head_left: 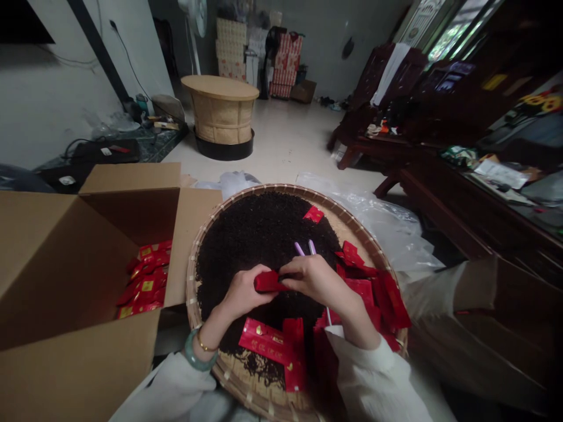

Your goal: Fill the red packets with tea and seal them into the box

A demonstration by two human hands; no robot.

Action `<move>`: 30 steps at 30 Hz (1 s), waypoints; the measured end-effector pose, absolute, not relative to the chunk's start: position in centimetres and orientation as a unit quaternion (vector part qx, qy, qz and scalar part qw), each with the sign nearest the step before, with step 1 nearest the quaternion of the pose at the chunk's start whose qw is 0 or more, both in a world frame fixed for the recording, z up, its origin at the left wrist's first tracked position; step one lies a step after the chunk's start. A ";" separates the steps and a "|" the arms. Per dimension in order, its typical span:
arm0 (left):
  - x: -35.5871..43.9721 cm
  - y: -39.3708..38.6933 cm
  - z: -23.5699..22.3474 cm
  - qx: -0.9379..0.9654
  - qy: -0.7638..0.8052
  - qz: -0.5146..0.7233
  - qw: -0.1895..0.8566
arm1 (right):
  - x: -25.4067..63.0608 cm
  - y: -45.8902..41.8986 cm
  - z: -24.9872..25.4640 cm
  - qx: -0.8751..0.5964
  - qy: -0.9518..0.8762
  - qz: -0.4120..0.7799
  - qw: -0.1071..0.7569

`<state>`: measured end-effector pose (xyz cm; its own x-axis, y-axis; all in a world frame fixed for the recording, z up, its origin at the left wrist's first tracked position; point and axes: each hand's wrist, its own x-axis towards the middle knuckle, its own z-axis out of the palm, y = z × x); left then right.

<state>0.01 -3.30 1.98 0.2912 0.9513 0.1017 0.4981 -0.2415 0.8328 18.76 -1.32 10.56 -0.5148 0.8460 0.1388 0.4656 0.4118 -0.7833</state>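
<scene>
A red foil packet (267, 282) is held over a round woven bamboo tray (259, 404) of dark loose tea leaves (246, 234). My left hand (244, 293) has its fingers closed around the packet's left part. At the packet's right end, my right hand (310, 278) is closed, thumb and fingers pinching its edge; something dark shows between them. Two purple stick-like ends (305, 248) poke out beyond my right hand, their lower part hidden. Flat red packets (264, 340) with gold print lie below my hands, and more red packets (360, 287) are heaped at the tray's right side.
Left of the tray stands an open cardboard box (176, 252) with filled red packets (147, 281) inside. Clear plastic sheeting (378, 217) covers floor at the right, near a dark wooden table (475, 205). A round woven stand (222, 111) is farther back. One red packet (314, 214) lies on the tea.
</scene>
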 end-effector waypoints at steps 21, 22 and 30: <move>-0.2 -2.8 0.9 0.687 0.477 0.390 0.385 | 18.8 -2.2 10.8 -0.407 -0.746 0.409 0.332; -0.2 -2.8 0.9 0.687 0.475 0.394 0.384 | 18.7 -2.3 10.8 -0.407 -0.743 0.411 0.337; -0.4 -3.1 1.6 0.687 0.398 0.452 0.406 | 19.4 -2.5 10.5 -0.437 -0.658 0.449 0.418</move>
